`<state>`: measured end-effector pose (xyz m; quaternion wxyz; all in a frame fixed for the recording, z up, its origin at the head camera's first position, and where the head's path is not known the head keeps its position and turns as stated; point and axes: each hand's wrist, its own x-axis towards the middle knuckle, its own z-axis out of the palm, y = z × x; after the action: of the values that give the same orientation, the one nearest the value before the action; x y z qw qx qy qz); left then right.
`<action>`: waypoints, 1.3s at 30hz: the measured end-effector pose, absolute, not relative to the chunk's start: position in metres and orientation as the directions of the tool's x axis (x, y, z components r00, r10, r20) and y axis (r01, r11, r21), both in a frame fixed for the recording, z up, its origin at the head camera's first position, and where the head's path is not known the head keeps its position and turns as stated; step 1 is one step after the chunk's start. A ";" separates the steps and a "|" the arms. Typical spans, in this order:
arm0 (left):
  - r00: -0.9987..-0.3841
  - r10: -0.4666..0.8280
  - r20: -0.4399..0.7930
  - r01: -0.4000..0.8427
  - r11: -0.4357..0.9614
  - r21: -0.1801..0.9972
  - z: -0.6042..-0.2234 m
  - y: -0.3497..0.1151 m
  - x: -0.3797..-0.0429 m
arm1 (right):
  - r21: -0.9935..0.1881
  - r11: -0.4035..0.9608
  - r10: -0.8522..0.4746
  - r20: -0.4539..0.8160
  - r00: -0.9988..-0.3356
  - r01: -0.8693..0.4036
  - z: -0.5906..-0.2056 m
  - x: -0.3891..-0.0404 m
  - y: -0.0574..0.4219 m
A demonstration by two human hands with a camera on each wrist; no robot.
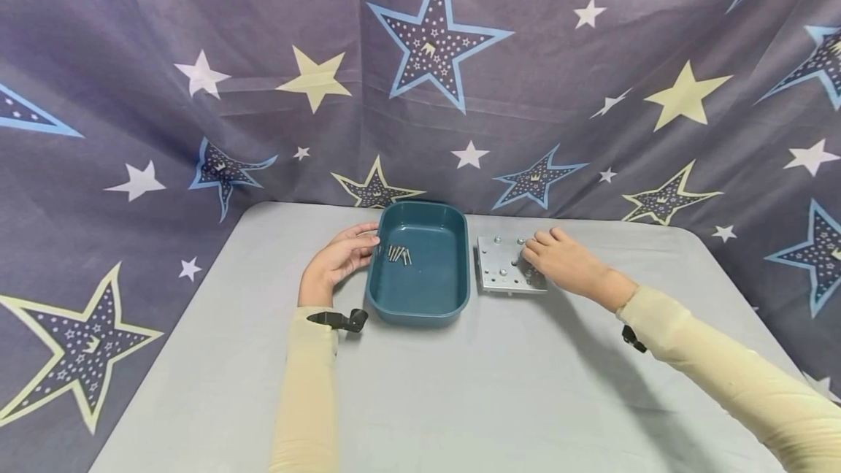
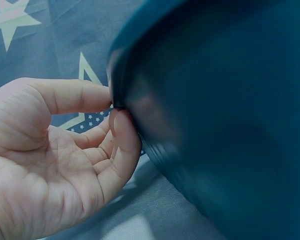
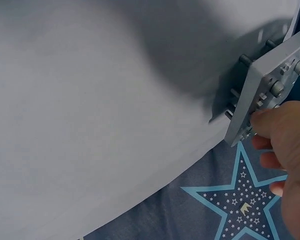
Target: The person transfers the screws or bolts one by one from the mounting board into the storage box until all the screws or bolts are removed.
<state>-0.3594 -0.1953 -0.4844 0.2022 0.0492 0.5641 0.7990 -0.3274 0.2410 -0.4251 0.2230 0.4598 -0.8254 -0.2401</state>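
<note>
My left hand pinches the left rim of a blue plastic bin, thumb on one side and fingertips on the other in the left wrist view. Several small screws lie inside the bin toward its left side. To the bin's right stands a metal plate, raised on the shafts of bolts that pass through it. On the plate's right part my right hand has its curled fingertips at the top surface, apparently pinching a bolt, which the fingers mostly hide.
The grey-white tabletop stretches in front of the bin and plate. A star-printed cloth hangs right behind the table's far edge and along the sides. Each sleeve has a black wrist camera mount.
</note>
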 end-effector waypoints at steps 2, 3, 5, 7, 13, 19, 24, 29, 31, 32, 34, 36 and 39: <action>-0.914 0.377 -0.149 -0.267 -0.283 0.921 -0.485 -0.195 -0.359 | 0.610 0.459 -0.864 0.136 -0.485 -0.647 -0.426 -0.328 0.241; -0.915 0.376 -0.149 -0.266 -0.282 0.922 -0.485 -0.196 -0.359 | 0.610 0.458 -0.863 0.131 -0.488 -0.646 -0.426 -0.328 0.241; -0.915 0.375 -0.149 -0.265 -0.282 0.922 -0.485 -0.196 -0.359 | 0.608 0.459 -0.861 0.125 -0.493 -0.647 -0.427 -0.329 0.241; -0.915 0.376 -0.147 -0.264 -0.280 0.923 -0.486 -0.196 -0.360 | 0.606 0.460 -0.860 0.122 -0.496 -0.649 -0.428 -0.330 0.241; -0.914 0.378 -0.150 -0.266 -0.279 0.923 -0.484 -0.196 -0.360 | 0.589 0.471 -0.853 0.112 -0.510 -0.657 -0.427 -0.332 0.239; -0.912 0.382 -0.151 -0.269 -0.278 0.922 -0.483 -0.196 -0.360 | 0.551 0.502 -0.834 0.104 -0.542 -0.667 -0.425 -0.330 0.238; -0.913 0.377 -0.153 -0.264 -0.264 0.928 -0.483 -0.195 -0.359 | 0.543 0.510 -0.830 0.107 -0.547 -0.667 -0.425 -0.328 0.238; -0.912 0.385 -0.144 -0.259 -0.266 0.929 -0.483 -0.195 -0.358 | 0.539 0.512 -0.828 0.100 -0.552 -0.669 -0.426 -0.328 0.239; -0.912 0.384 -0.142 -0.257 -0.267 0.929 -0.484 -0.195 -0.359 | 0.540 0.515 -0.825 0.100 -0.557 -0.666 -0.427 -0.328 0.240; -0.913 0.382 -0.142 -0.256 -0.266 0.929 -0.484 -0.195 -0.359 | 0.543 0.515 -0.823 0.098 -0.559 -0.663 -0.427 -0.328 0.241; -0.916 0.374 -0.147 -0.257 -0.262 0.930 -0.484 -0.195 -0.359 | 0.546 0.517 -0.819 0.092 -0.567 -0.659 -0.427 -0.327 0.241; -0.917 0.368 -0.153 -0.259 -0.260 0.930 -0.485 -0.195 -0.359 | 0.545 0.520 -0.814 0.082 -0.576 -0.658 -0.427 -0.328 0.241; -0.918 0.364 -0.158 -0.263 -0.261 0.929 -0.486 -0.196 -0.359 | 0.539 0.525 -0.807 0.070 -0.586 -0.659 -0.426 -0.327 0.240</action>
<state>-0.3595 -0.1956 -0.4860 0.1979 0.0440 0.5749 0.7927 -0.3273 0.2401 -0.4262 0.1577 0.4266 -0.8590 -0.2352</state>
